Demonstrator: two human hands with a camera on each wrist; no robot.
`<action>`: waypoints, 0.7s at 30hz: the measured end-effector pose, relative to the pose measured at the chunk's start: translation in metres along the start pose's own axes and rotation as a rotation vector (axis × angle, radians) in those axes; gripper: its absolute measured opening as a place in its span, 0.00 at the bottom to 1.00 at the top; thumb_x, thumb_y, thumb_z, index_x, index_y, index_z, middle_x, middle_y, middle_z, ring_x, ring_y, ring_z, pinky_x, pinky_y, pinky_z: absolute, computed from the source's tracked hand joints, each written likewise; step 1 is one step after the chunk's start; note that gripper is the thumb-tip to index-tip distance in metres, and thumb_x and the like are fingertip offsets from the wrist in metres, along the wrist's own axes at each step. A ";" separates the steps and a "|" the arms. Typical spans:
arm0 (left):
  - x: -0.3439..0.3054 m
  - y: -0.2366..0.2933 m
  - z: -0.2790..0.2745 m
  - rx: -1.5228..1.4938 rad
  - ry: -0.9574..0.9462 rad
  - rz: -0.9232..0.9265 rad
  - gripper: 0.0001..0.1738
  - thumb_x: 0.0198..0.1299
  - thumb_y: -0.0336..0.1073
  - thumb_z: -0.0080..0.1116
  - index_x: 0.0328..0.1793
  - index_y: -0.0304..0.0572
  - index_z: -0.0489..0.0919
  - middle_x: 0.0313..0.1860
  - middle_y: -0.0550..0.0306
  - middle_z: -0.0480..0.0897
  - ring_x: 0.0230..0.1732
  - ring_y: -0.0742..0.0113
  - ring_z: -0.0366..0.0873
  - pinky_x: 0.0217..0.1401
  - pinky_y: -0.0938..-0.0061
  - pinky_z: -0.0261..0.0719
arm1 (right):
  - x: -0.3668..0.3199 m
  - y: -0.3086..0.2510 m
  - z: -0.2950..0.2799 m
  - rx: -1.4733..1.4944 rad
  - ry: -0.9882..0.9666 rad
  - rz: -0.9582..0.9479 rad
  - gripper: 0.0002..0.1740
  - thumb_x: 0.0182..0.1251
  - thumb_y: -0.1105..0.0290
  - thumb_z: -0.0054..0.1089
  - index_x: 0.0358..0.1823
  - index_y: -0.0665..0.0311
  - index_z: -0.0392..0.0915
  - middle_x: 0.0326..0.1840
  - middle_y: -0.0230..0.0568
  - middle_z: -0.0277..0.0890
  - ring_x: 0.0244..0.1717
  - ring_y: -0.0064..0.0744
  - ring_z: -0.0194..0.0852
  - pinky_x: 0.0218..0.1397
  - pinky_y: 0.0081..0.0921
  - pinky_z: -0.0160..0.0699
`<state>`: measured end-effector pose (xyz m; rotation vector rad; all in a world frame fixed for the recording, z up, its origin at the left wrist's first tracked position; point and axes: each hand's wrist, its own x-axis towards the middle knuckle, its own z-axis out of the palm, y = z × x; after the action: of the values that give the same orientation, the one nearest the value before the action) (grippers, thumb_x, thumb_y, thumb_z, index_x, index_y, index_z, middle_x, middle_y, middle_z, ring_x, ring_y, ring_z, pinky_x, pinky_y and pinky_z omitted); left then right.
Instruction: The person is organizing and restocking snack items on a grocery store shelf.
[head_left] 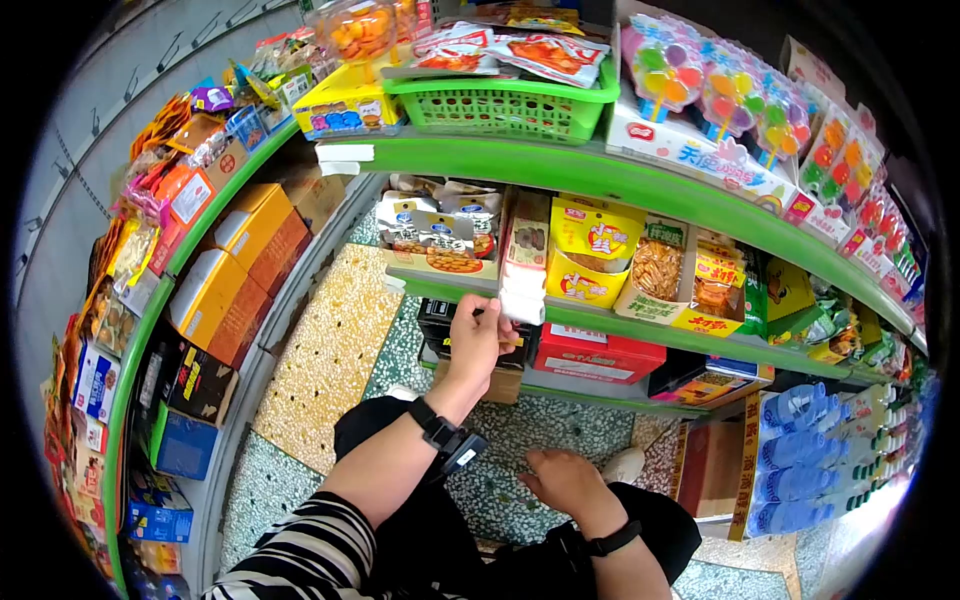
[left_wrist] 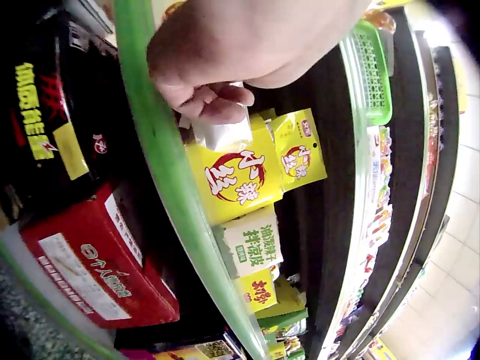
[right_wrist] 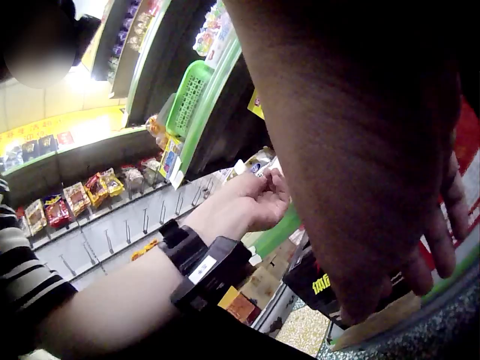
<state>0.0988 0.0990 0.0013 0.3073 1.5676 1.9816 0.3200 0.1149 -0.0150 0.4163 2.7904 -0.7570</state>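
My left hand (head_left: 474,338) reaches to the middle shelf and pinches the white front end of a narrow carton (head_left: 525,250). This carton stands between a box of white snack packs (head_left: 440,230) and a yellow display box of snack bags (head_left: 588,255). In the left wrist view, curled fingers (left_wrist: 217,105) hold the white end (left_wrist: 225,136), right beside the yellow bags (left_wrist: 236,174). My right hand (head_left: 570,482) hangs low in front of the shelves with loosely bent fingers, holding nothing. The right wrist view shows its back (right_wrist: 367,195) large and dark.
Above is a green-edged shelf (head_left: 480,158) with a green basket (head_left: 505,105) of snack packets. A red box (head_left: 597,355) and a black box (head_left: 437,325) sit underneath. Shrink-wrapped bottles (head_left: 795,455) stand at right. A second stocked shelf (head_left: 135,370) curves along the left.
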 end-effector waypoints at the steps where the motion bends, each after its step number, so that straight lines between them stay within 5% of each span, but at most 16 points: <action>1: -0.005 0.000 -0.005 0.001 0.000 -0.012 0.07 0.73 0.40 0.48 0.42 0.48 0.67 0.28 0.65 0.74 0.27 0.74 0.76 0.26 0.78 0.74 | 0.001 -0.002 0.000 -0.006 0.009 -0.006 0.16 0.65 0.58 0.58 0.42 0.65 0.75 0.39 0.53 0.81 0.44 0.54 0.80 0.47 0.46 0.79; 13: -0.031 0.006 -0.039 0.010 -0.129 -0.148 0.12 0.72 0.47 0.50 0.49 0.51 0.67 0.26 0.66 0.74 0.20 0.75 0.74 0.21 0.82 0.71 | 0.007 -0.007 0.013 -0.067 -0.054 -0.042 0.19 0.65 0.57 0.58 0.49 0.64 0.73 0.39 0.53 0.80 0.43 0.55 0.80 0.46 0.47 0.79; 17: -0.033 0.019 -0.031 0.150 -0.163 -0.268 0.28 0.67 0.52 0.57 0.59 0.42 0.61 0.49 0.51 0.73 0.39 0.65 0.82 0.34 0.68 0.86 | 0.012 -0.010 0.013 -0.058 -0.046 -0.052 0.18 0.65 0.57 0.58 0.47 0.64 0.73 0.38 0.53 0.80 0.43 0.55 0.80 0.45 0.48 0.79; 18: -0.025 0.016 -0.032 0.144 -0.217 -0.298 0.35 0.64 0.54 0.60 0.63 0.36 0.58 0.58 0.44 0.69 0.51 0.57 0.80 0.45 0.57 0.86 | 0.014 -0.011 0.013 -0.057 -0.055 -0.049 0.18 0.65 0.58 0.58 0.47 0.64 0.72 0.38 0.53 0.80 0.43 0.55 0.80 0.45 0.48 0.79; 21: -0.006 0.007 -0.022 -0.067 -0.309 -0.281 0.34 0.66 0.52 0.58 0.64 0.36 0.59 0.59 0.46 0.71 0.54 0.57 0.78 0.50 0.54 0.85 | 0.017 -0.018 0.014 -0.070 -0.075 -0.047 0.17 0.65 0.58 0.59 0.45 0.64 0.72 0.38 0.53 0.80 0.42 0.55 0.80 0.44 0.48 0.78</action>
<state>0.0901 0.0771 0.0032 0.3288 1.2709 1.6765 0.3006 0.0964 -0.0235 0.3043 2.7560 -0.6688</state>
